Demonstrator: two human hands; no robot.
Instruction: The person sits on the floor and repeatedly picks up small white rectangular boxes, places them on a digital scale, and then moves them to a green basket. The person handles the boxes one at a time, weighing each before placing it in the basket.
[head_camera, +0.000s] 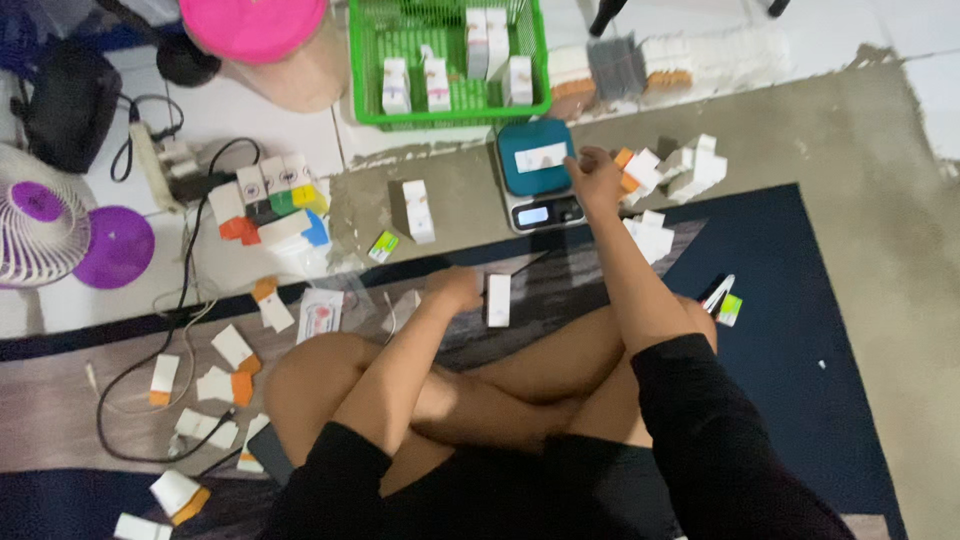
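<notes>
I sit cross-legged on a dark rug. My left hand (458, 287) is closed just in front of my knee, beside a small white box (498, 300) lying on the rug; whether it grips anything is unclear. My right hand (597, 177) reaches forward to the right edge of a small kitchen scale (540, 180) with a teal top. A white packet (541, 157) rests on the scale. The fingers curl near the scale's edge, next to a pile of white and orange boxes (668, 172).
A green basket (447, 60) with several white boxes stands behind the scale. A standing white box (417, 210), a power strip (160, 160) with cables, a fan (40, 225), a pink lid (253, 25) and scattered flat boxes (215, 375) lie at left.
</notes>
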